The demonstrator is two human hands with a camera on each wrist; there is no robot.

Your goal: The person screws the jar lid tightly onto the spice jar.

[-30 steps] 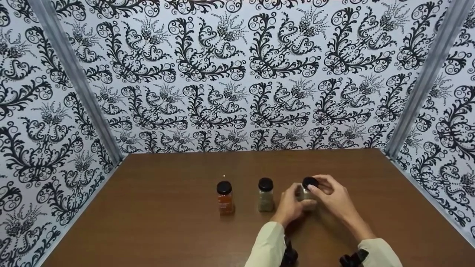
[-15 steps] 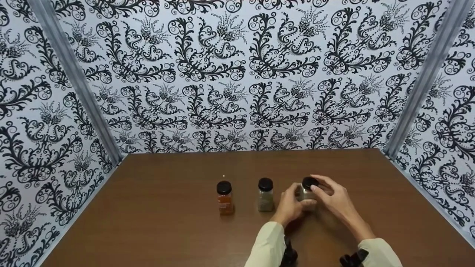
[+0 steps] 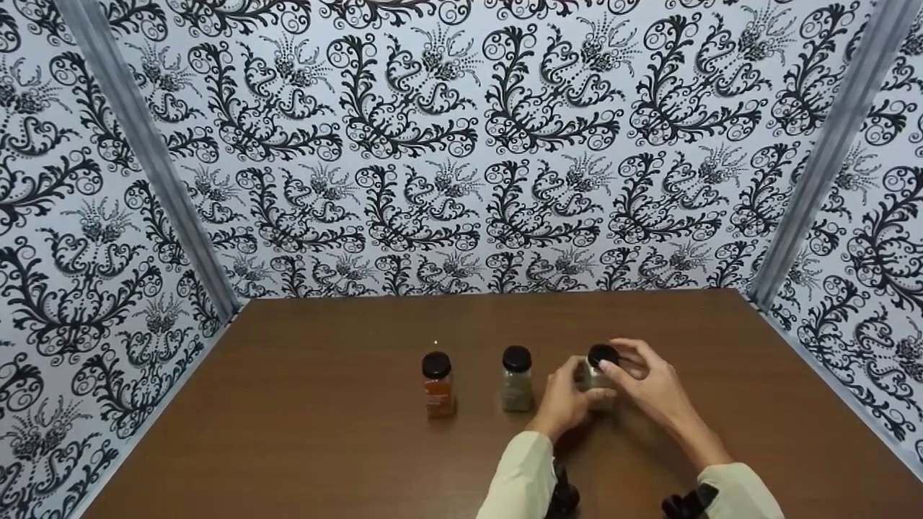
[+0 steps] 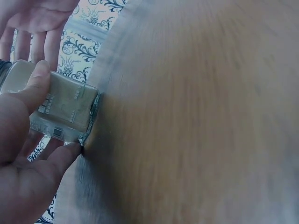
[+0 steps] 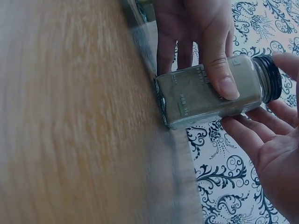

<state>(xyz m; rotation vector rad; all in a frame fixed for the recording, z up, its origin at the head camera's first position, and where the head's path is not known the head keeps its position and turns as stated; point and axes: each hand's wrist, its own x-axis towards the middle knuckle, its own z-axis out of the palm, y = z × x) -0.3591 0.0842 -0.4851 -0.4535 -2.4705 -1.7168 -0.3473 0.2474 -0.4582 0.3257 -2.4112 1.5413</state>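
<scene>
A square glass spice jar (image 3: 598, 378) of grey-brown powder stands upright on the table, its base at the wooden surface in the right wrist view. Around its body my left hand (image 3: 564, 398) grips, thumb across the front (image 5: 222, 77). My right hand (image 3: 652, 386) pinches the black screw lid (image 5: 272, 79) between thumb and fingers, with other fingers beside the jar's shoulder. The lid sits on the neck. In the left wrist view, the jar (image 4: 70, 105) shows small printed text, and its lid is mostly cut off by the frame.
Left of the hands stands a jar of greenish contents (image 3: 516, 389) with a black lid. Farther left is a jar of orange-red spice (image 3: 438, 396), also black-lidded. The brown table (image 3: 324, 447) ends at patterned walls (image 3: 461, 180) behind and at both sides.
My right thumb and fingers have shifted slightly around the lid, out and back. The left hand keeps its grip, and the jars stay in place.
</scene>
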